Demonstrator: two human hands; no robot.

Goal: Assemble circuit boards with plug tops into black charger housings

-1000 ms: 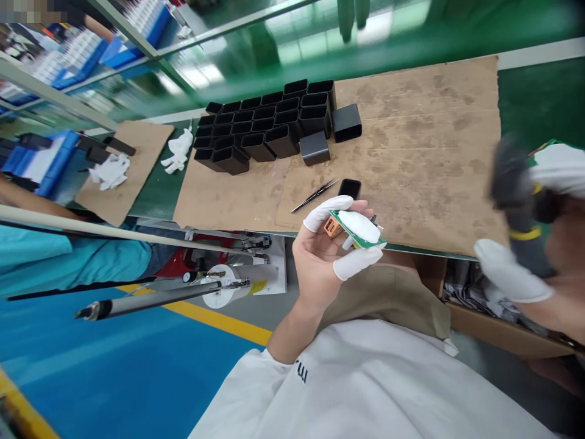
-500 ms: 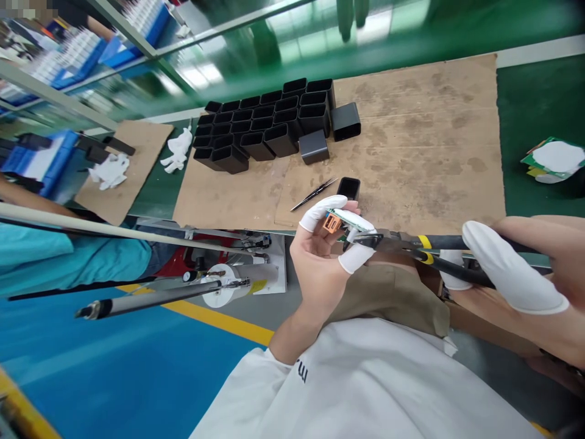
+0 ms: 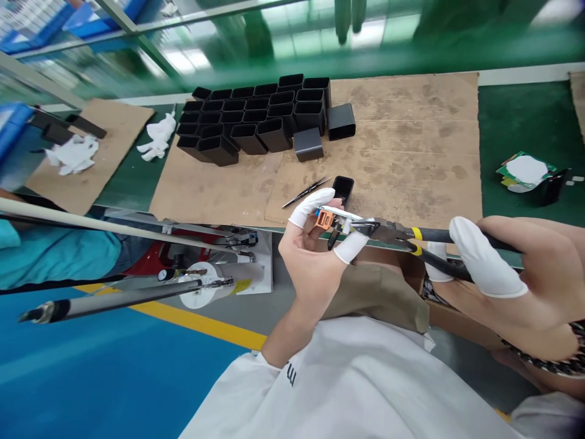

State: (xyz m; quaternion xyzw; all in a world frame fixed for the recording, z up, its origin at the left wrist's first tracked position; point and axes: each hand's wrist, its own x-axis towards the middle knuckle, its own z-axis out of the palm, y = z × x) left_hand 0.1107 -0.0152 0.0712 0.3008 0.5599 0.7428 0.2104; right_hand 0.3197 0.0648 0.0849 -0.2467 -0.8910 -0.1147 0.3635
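My left hand [image 3: 313, 262], with white finger cots on thumb and forefinger, is closed on a small circuit board [image 3: 346, 213] held above the bench's front edge. An orange connector [image 3: 325, 219] sits on the board's left end. My right hand [image 3: 521, 280], also wearing white finger cots, grips pliers [image 3: 388, 230] with black handles and yellow bands. The jaws touch the board's right end, close to my left thumb; exactly what lies between them is too small to make out. Just beyond my left fingers is a small open black case [image 3: 343, 189], with tweezers [image 3: 307, 191] lying to its left.
Several black rectangular housings [image 3: 247, 116] stand packed on the cardboard sheet [image 3: 402, 140], two lying apart at their right. Green boards with a white round top [image 3: 525, 169] lie far right. White gloves [image 3: 158, 135] lie left. A person in a teal sleeve [image 3: 59, 253] is at the left.
The view has swung, so the bench and its contents appear further left. Both hands keep hold of the circuit board and the pliers, the jaws still at the board's right end.
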